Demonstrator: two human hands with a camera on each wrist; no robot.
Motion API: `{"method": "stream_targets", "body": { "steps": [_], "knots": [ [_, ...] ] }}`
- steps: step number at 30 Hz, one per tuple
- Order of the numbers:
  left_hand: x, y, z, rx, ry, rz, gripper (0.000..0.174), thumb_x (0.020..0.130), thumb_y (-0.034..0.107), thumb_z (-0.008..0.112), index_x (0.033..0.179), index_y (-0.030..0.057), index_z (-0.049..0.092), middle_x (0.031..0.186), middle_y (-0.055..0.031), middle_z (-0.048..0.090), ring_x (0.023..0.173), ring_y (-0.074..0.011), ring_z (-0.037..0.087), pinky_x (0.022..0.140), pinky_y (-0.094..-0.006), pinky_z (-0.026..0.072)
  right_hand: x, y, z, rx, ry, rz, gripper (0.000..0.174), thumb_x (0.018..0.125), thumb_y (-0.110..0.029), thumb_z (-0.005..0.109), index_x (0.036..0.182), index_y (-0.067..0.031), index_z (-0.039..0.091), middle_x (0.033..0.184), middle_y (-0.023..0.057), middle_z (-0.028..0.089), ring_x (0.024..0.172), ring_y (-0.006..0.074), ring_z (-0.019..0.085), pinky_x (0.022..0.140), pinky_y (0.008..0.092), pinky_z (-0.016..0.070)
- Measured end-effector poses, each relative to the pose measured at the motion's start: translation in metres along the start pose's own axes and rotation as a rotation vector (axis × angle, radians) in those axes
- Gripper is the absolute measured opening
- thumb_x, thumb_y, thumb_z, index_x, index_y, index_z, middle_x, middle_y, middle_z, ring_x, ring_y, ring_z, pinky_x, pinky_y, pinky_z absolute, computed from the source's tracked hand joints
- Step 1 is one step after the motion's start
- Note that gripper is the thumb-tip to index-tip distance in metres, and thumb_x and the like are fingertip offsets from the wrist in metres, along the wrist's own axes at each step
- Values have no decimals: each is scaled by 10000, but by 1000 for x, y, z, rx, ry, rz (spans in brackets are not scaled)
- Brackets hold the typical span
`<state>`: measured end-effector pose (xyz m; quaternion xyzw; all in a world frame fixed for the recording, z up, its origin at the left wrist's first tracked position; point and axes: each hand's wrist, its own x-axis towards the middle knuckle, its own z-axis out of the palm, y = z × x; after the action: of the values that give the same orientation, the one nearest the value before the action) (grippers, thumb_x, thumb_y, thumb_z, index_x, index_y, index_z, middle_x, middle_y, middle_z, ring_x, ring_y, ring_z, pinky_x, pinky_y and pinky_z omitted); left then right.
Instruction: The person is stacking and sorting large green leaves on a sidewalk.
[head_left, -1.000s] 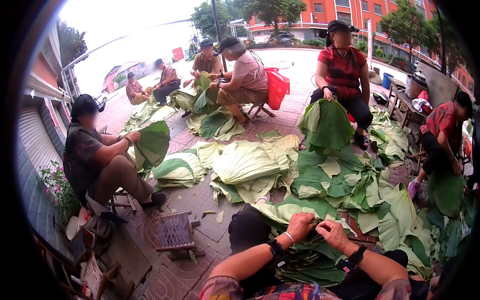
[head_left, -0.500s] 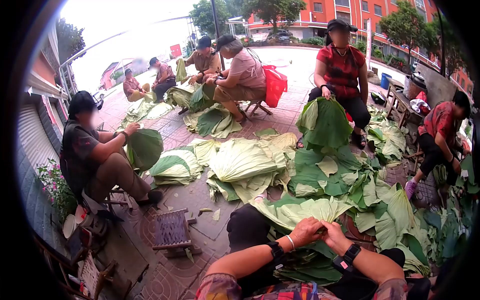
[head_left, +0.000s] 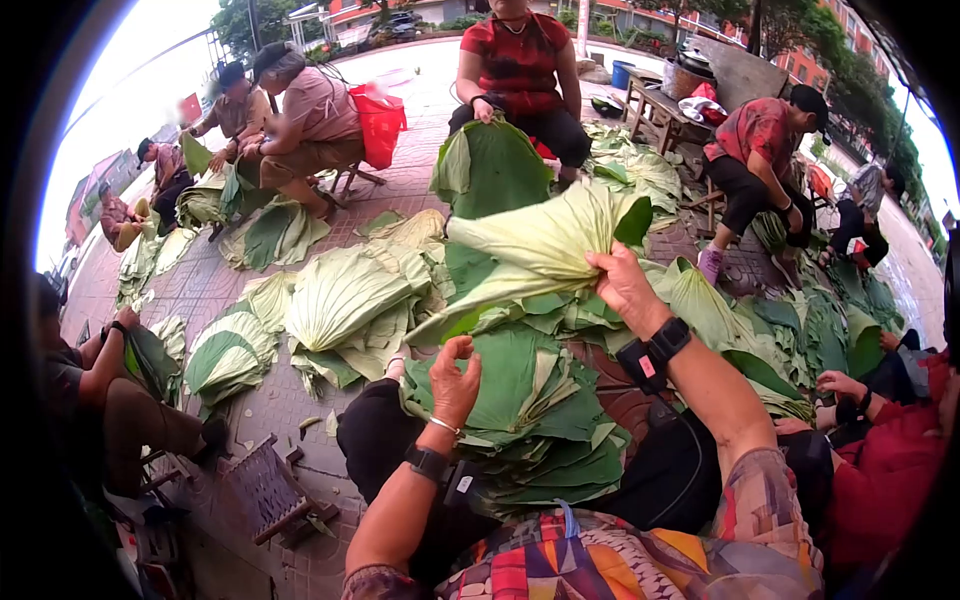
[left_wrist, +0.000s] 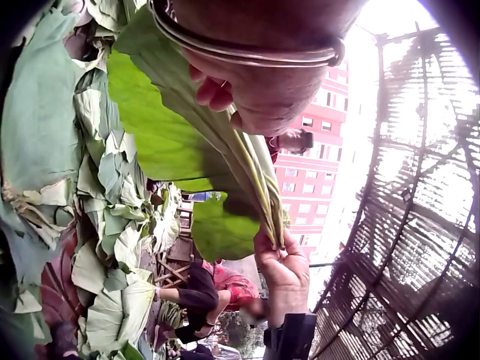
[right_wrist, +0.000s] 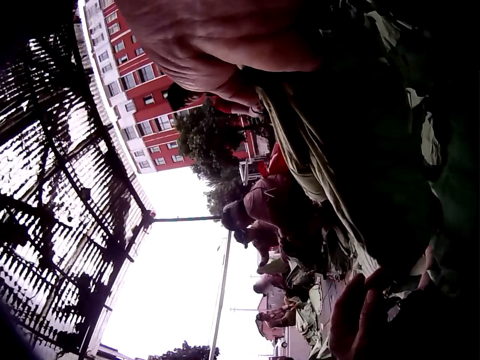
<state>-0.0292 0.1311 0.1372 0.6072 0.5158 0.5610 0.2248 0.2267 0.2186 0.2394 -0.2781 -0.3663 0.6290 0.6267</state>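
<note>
My right hand (head_left: 625, 285) pinches the gathered end of a large pale green leaf (head_left: 545, 240), held up above the pile and fanning out to the left. In the left wrist view, the right hand (left_wrist: 285, 274) grips the bunched, pleated end of the leaf (left_wrist: 251, 172). Lower and to the left, my left hand (head_left: 455, 385) is raised with loosely bent fingers and nothing visible in them, apart from the right hand. A thick stack of green leaves (head_left: 510, 385) lies below and between the hands. The right wrist view is dark around the leaf.
More leaf piles (head_left: 345, 300) cover the paving ahead. A low woven stool (head_left: 265, 490) stands at the lower left. Across from me a seated person in red holds a leaf (head_left: 500, 165). Other people sit on both sides, close by at the lower right.
The head view has turned right. My hands, together on the leaf before, are now apart; the right has lifted the leaf up and forward, and the left has let go.
</note>
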Motion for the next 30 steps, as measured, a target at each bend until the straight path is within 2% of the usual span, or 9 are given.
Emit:
{"method": "stream_targets", "body": {
  "steps": [6,12,15,18,20,22,25,28,30],
  "knots": [
    [-2,10,3,-8,-69,-44,252,706,1,603,951,24,548,793,-79,599,737,-176,584,682,-283,452,25,-17,-54,38,45,-194,307,766,73,489,1063,-7,492,969,91,578,836,187,562,775,348,457],
    [-2,16,9,18,-125,-82,242,712,15,599,948,35,550,793,-61,604,740,-157,585,626,-278,446,18,63,-193,-90,648,-74,221,713,32,533,925,-17,494,866,119,545,751,293,556,596,521,459],
    [-3,12,15,36,-141,-77,240,708,23,600,943,37,552,793,-57,605,734,-153,584,608,-275,439,-10,93,-227,-11,886,119,254,693,69,510,940,47,457,934,176,509,809,349,553,648,550,461],
    [-6,8,19,53,-165,-48,239,704,24,601,937,37,552,791,-57,605,729,-153,584,604,-272,436,-27,104,-234,-29,1041,175,306,701,47,534,997,21,461,972,175,517,835,346,561,651,532,472],
    [-6,7,22,59,-189,-35,238,703,22,601,935,36,551,791,-59,605,727,-154,584,606,-272,437,-21,97,-230,55,1066,161,333,705,51,546,1023,-6,465,966,176,531,842,336,568,688,566,458],
    [-6,4,24,35,-200,-37,231,704,23,601,929,37,550,790,-60,606,726,-157,584,602,-275,440,-1,84,-229,91,926,65,268,729,28,566,981,14,478,952,162,542,836,314,572,687,519,477],
    [-6,9,25,50,-206,-46,227,705,26,604,925,47,555,783,-57,608,722,-157,585,576,-272,433,21,21,-167,54,755,-69,177,790,-86,571,929,14,527,923,130,557,833,266,561,705,444,486],
    [-4,11,27,54,-206,-41,226,706,28,605,926,59,561,783,-49,611,722,-155,585,558,-268,424,33,-18,-155,140,483,-255,115,791,-55,555,880,10,522,915,125,556,855,256,550,734,424,467],
    [-3,11,27,30,-210,-46,224,707,26,603,925,60,561,791,-48,612,725,-155,584,559,-269,425,35,-22,-159,106,513,-295,129,779,-56,558,889,-4,516,917,125,553,858,266,550,735,423,464]
  ]
}}
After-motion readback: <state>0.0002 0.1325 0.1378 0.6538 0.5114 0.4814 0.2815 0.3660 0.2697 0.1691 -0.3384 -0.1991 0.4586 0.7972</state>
